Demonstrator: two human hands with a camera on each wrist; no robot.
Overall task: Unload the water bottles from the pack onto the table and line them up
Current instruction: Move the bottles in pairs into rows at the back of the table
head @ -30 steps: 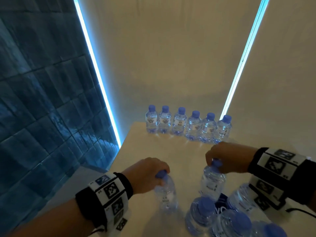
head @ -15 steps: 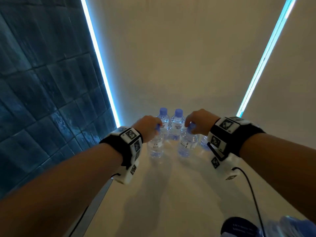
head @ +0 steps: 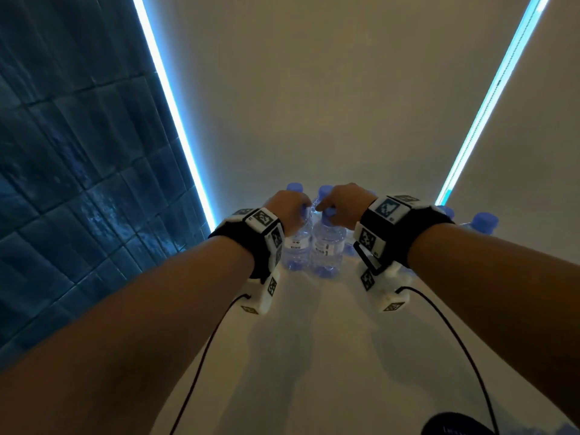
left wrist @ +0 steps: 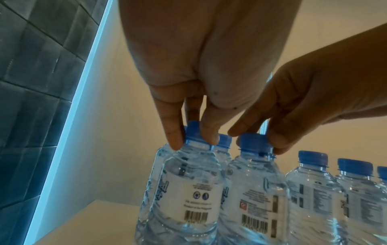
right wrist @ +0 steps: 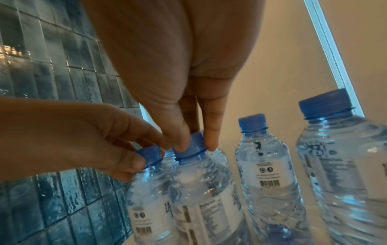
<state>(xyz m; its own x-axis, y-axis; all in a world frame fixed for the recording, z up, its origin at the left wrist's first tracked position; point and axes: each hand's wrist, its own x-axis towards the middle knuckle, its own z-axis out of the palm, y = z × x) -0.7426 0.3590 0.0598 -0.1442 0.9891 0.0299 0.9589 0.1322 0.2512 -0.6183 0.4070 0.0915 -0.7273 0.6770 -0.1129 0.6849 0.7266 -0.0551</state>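
Observation:
Two clear water bottles with blue caps stand upright side by side at the far end of the beige table (head: 314, 356). My left hand (head: 292, 208) (left wrist: 193, 140) pinches the cap of the left bottle (head: 296, 246) (left wrist: 188, 190). My right hand (head: 339, 205) (right wrist: 194, 145) pinches the cap of the right bottle (head: 328, 249) (right wrist: 199, 199). Whether their bases touch the table I cannot tell. Right behind them runs the row of bottles (head: 294, 187), stretching off to the right (left wrist: 312, 190) (right wrist: 266, 174). Only a dark corner of the pack (head: 452, 425) shows at the bottom right.
A blue tiled wall (head: 78, 183) drops away past the table's left edge. The beige back wall with two light strips (head: 175, 120) stands close behind the row. Thin black cables (head: 204, 356) trail from both wristbands over the table.
Both hands have carried their bottles further toward the back row and brought them close together. The pack has slid almost out of the head view.

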